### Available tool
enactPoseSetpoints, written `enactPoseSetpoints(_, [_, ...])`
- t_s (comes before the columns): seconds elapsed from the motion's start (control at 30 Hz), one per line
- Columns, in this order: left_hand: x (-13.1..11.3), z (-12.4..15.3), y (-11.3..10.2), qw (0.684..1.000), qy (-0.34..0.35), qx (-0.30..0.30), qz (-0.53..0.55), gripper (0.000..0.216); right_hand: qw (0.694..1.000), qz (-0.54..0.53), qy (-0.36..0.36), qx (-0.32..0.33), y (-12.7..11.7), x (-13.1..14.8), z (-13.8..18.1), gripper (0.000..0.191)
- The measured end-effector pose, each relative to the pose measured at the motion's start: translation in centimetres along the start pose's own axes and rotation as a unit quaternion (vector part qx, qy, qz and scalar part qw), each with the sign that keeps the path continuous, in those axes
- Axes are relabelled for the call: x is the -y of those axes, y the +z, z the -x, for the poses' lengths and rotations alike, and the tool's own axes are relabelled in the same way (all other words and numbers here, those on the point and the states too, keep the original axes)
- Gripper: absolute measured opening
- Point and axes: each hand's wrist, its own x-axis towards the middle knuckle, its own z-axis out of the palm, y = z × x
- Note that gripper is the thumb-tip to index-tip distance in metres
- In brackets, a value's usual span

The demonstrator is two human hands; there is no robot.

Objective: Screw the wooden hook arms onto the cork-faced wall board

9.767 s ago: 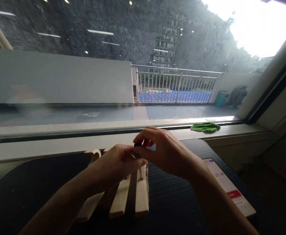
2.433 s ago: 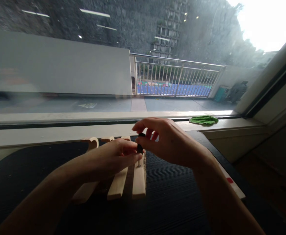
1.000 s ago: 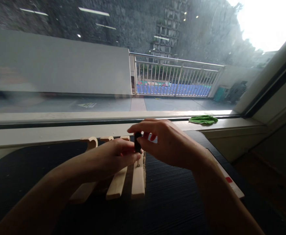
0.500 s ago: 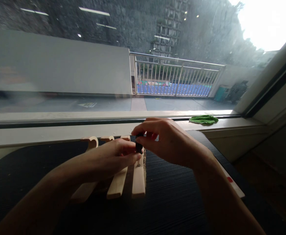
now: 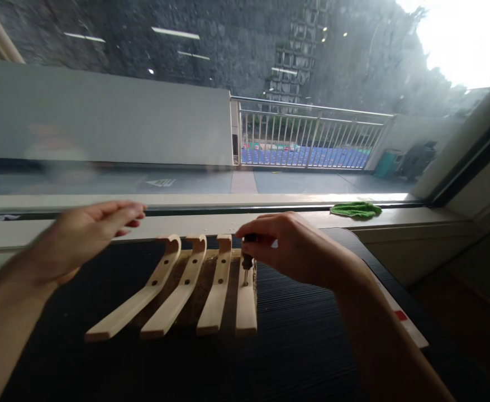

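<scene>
My right hand [image 5: 284,243] grips the dark handle of a screwdriver [image 5: 248,259]. The screwdriver stands nearly upright, its metal shaft meeting a hole in the rightmost wooden hook [image 5: 246,312]. To the left of it, several pale wooden hooks, among them a curved-top one [image 5: 214,301], lie side by side across a brown rough-edged board [image 5: 173,304]. Dark round spots, two on each, mark these other hooks. My left hand [image 5: 96,226] is raised at the left, away from the hooks. Its fingers are loosely bent, and I see nothing in them.
The hooks and board rest on a black table [image 5: 303,335] beside a window sill [image 5: 286,218]. A green cloth [image 5: 356,209] lies on the sill at right. Along the table's right edge is a flat pale item with a red mark [image 5: 402,316].
My left hand has let go near the screwdriver and moved up and left, uncovering the other hooks. My right hand still holds the screwdriver in the same hook. The view has shifted slightly.
</scene>
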Motion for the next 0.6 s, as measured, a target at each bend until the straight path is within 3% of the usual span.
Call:
enactPoseSetpoints(0.03, [1.1,0.2,-0.2,0.996,-0.048,0.063,-0.033,0.053,1.000,0.019,0.011,-0.007,0.1,-0.1,0.0,0.024])
enactPoseSetpoints(0.1, [2.7,0.7,0.2,0.983,-0.115,0.124,-0.073,0.060,0.998,0.051,0.033,-0.027,0.4,-0.4,-0.2,0.027])
enactPoseSetpoints(0.13, [3.3,1.0,0.6,0.972,-0.121,0.182,-0.082,0.060,0.997,0.061,0.037,-0.037,0.6,-0.6,-0.4,0.026])
enactPoseSetpoints(0.2, [3.8,1.3,1.8,0.960,-0.104,0.231,-0.116,0.059,0.996,0.069,0.029,-0.054,1.2,-0.8,-0.7,0.021])
enactPoseSetpoints(0.3, [3.6,1.1,3.6,0.965,-0.100,0.203,-0.135,0.068,0.995,0.074,0.014,-0.063,1.8,-1.0,-1.0,0.019])
enactPoseSetpoints(0.4, [2.9,0.9,4.9,0.974,-0.087,0.193,-0.076,0.062,0.995,0.075,0.018,-0.059,2.1,-1.1,-1.0,0.019])
enactPoseSetpoints(0.6, [2.4,0.6,5.8,0.983,-0.111,0.146,0.016,0.056,0.996,0.061,0.011,-0.072,2.5,-1.1,-1.3,0.015])
